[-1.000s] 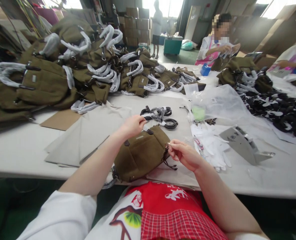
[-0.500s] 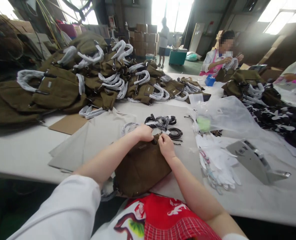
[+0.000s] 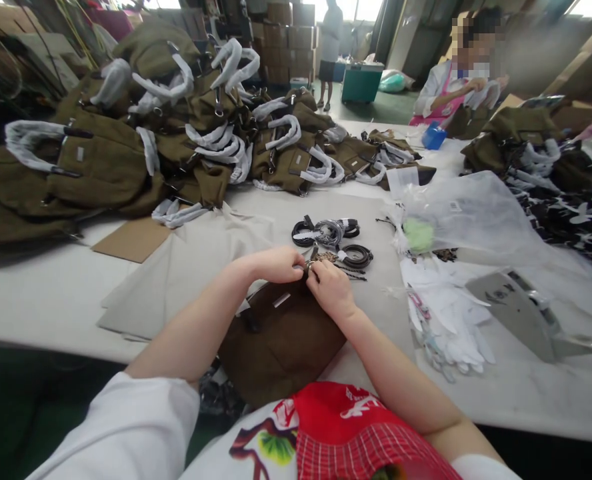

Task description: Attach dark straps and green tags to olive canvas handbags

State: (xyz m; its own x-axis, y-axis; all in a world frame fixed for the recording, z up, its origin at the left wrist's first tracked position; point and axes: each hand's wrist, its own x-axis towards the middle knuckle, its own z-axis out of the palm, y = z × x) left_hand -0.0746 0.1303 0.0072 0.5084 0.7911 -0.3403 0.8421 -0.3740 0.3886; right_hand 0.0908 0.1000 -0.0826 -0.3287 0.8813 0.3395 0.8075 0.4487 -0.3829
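Observation:
A dark olive-brown bag [image 3: 286,347] lies against my front at the table's near edge, a small metal plate [image 3: 281,300] on its upper face. At its far top corner my left hand [image 3: 282,265] pinches the edge, fingers closed. My right hand [image 3: 330,287] meets it there, fingertips pressed together around a small metal ring [image 3: 311,264] at the corner. Just beyond the hands lie coiled black straps [image 3: 357,256], some in clear wrap. Part of the bag's edge is hidden by my fingers.
Olive bags with wrapped handles [image 3: 111,163] pile up at back left. Cardboard [image 3: 131,240] lies before them. To the right are a plastic bag [image 3: 466,207], white gloves [image 3: 446,313] and a grey metal stand [image 3: 516,310]. A co-worker [image 3: 439,93] works across the table.
My hands have come closer together at the bag's corner, and the small plate shows more clearly. The view has tilted down slightly.

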